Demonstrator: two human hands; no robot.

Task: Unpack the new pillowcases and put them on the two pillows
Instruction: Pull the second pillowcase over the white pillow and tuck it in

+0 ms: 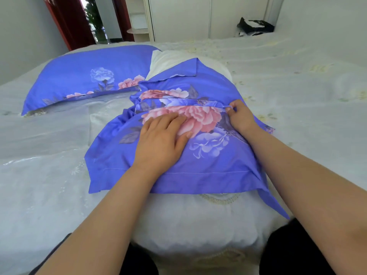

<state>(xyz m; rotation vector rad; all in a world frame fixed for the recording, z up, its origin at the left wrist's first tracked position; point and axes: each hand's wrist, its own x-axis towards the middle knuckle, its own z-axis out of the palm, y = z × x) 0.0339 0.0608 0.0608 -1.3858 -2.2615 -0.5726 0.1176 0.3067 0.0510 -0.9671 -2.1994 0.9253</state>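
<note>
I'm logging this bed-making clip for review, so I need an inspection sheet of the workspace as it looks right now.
Surface: pale bedspread covers the bed, lightly rumpled.
Job's things: far pillow fully inside its blue floral case; near pillowcase only partly on, white pillow sticking out at the far end.
Clutter: dark bag at the bed's far edge; clear plastic wrapper lying left of the near pillow.
Grippers: left hand pressed flat on the near pillowcase; right hand pinching its bunched edge.
Cables: nothing seen.
Surroundings: white wardrobe, red door frame.
</note>
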